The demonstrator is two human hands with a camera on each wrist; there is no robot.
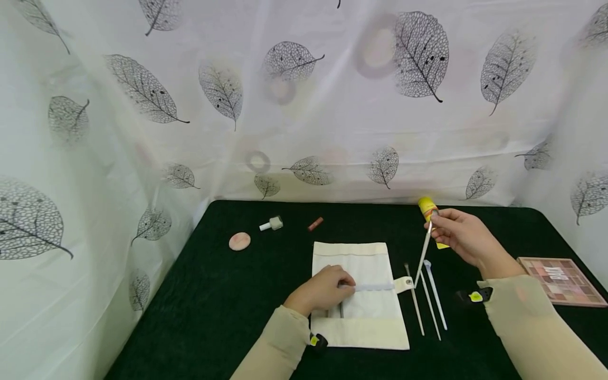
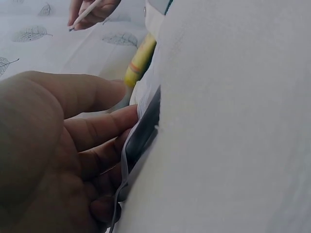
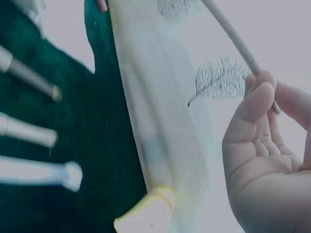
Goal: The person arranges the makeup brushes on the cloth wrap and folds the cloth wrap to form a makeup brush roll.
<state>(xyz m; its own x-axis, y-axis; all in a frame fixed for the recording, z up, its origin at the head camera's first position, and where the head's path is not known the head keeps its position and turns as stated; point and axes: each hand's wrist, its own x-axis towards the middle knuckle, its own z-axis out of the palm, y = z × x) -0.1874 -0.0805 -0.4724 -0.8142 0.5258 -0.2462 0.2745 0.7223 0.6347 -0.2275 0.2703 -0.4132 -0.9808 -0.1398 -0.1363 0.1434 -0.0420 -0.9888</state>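
The brush (image 1: 423, 254) is in the right hand (image 1: 466, 238), above the table just past the right edge of the pouch (image 1: 361, 333). Thumb and fingertips pinch it close to one end, presumably to leave most of its length clear; the other end points down towards the pouch's strap (image 1: 404, 284). Which end carries the bristles I cannot tell.

The left hand (image 1: 321, 289) lies on the pouch, its fingertips at the elastic band (image 1: 375, 287) across the middle. Whether they pinch the band or only touch it, I cannot tell; the hand probably lies there to steady the cloth or ease the band. A dark shaft (image 2: 141, 141) sits under that band, which appears made to keep such things in place.

Right of the pouch, three brushes (image 1: 435, 298) lie roughly side by side, likely so the right hand can reach them. Farther right is a palette (image 1: 562, 282). Beyond the pouch's far right corner stands or lies a yellow tube (image 1: 426, 204), partly hidden by the hand. Past its far left corner are a small red stick (image 1: 315, 224), a nail polish bottle (image 1: 275, 223) and a pink puff (image 1: 239, 241).
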